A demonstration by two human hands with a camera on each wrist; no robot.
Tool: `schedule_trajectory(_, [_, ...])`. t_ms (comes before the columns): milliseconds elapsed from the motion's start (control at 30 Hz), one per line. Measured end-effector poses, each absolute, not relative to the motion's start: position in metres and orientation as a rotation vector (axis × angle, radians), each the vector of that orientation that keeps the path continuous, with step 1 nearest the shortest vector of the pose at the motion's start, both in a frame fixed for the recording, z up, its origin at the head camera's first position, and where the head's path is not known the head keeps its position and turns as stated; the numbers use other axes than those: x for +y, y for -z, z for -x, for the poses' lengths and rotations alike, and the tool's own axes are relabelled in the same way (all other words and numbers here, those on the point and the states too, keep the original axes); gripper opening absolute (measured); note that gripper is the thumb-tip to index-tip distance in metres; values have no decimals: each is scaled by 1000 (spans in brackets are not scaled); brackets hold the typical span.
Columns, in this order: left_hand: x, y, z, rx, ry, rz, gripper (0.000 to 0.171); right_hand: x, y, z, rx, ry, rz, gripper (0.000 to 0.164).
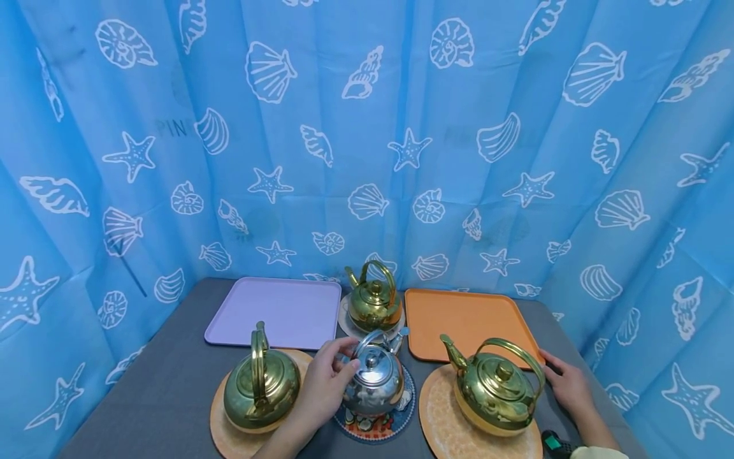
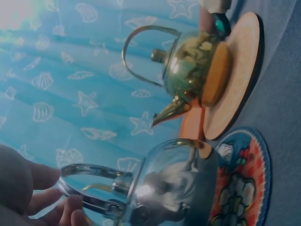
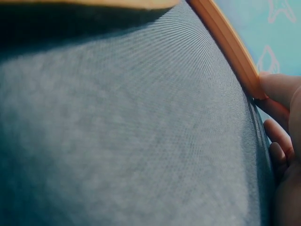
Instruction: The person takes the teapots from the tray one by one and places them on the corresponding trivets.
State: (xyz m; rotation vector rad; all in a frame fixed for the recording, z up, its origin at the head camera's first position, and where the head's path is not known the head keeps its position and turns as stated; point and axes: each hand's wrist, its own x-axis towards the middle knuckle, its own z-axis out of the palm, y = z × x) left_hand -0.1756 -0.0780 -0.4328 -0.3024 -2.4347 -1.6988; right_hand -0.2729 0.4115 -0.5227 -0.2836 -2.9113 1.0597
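A silver kettle (image 1: 374, 382) stands upright on a round patterned mat (image 1: 373, 433) in the middle of the table. My left hand (image 1: 329, 382) is at its raised handle; in the left wrist view the thumb and curled fingers (image 2: 73, 207) pinch the handle (image 2: 89, 200). At the right, my right hand (image 1: 568, 382) grips the near right corner of the orange tray (image 1: 470, 322). The right wrist view has the thumb on top of the tray's rim (image 3: 235, 52) and a finger beneath. A gold kettle (image 1: 496, 389) sits left of that hand on a round tan mat (image 1: 441, 427).
Another gold kettle (image 1: 260, 392) stands on a tan mat (image 1: 220, 417) at the left. A third gold kettle (image 1: 375, 306) is behind the silver one. A purple tray (image 1: 275, 312) lies at the back left. Blue shell-patterned curtain (image 1: 367, 159) surrounds the grey table (image 1: 155, 395).
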Motion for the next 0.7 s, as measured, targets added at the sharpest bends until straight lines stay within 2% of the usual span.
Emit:
schedule_trajectory(300, [-85,419,174,-2354,1586,390,36,413,521,274,-2925,-1058,334,53])
schedule_trajectory(700, [-105,389,171,-2375,1334,531,40,417,519,274,-2958,-989,268,56])
